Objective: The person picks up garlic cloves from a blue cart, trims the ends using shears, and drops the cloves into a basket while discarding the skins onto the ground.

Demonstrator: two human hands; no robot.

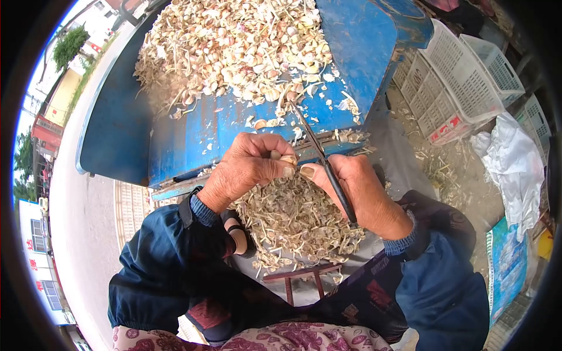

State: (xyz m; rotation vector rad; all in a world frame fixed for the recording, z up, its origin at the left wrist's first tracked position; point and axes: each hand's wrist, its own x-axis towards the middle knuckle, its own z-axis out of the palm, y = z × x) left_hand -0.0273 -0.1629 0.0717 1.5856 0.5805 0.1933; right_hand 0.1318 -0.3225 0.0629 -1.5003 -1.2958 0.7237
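Between the thumb and fingers of my left hand (249, 167) is a pale garlic clove (287, 158), partly covered by the fingertips. My right hand (366, 190) is closed around black-handled shears (331, 179), whose long metal end points up and away over the blue metal bed (202, 137). My right thumb comes close to the left fingertips. Beyond both hands, a large heap of garlic (246, 50) lies on the bed. Below them, dry trimmed stems and skins (298, 225) form a pile between my knees.
White plastic crates (451, 82) stand at the right, with a white plastic bag (512, 167) in front of them. A blue printed sack (506, 263) lies lower right. A reddish metal frame (301, 273) is near my lap. Pavement and buildings show at left.
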